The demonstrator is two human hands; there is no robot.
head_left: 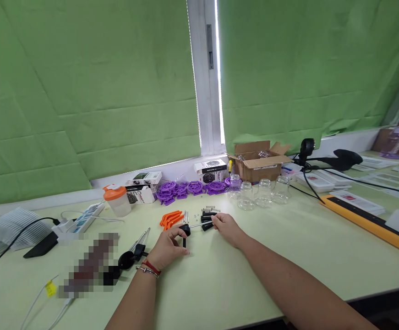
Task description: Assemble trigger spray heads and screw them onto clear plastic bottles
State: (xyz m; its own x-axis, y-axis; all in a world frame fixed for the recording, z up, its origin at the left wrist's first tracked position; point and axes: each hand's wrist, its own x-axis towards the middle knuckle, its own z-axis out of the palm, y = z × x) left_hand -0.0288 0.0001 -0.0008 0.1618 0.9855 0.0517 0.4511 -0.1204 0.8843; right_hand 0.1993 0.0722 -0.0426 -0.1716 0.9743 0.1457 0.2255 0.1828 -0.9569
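My left hand pinches a black plastic piece, which has a short black stem pointing down. A thin metal rod runs from this piece towards the right. At the rod's far end, the fingertips of my right hand are closed on it and hide its tip. Just behind the rod lie several black cylindrical parts, with small springs beyond them. Orange angled parts lie behind my left hand, next to loose metal pins. Black pieces with metal rods rest left of my left wrist.
Purple plastic parts line the back, before small printed boxes. Glass jars stand near an open cardboard box. An orange-lidded cup and a power strip are left; an orange-and-black bar lies right.
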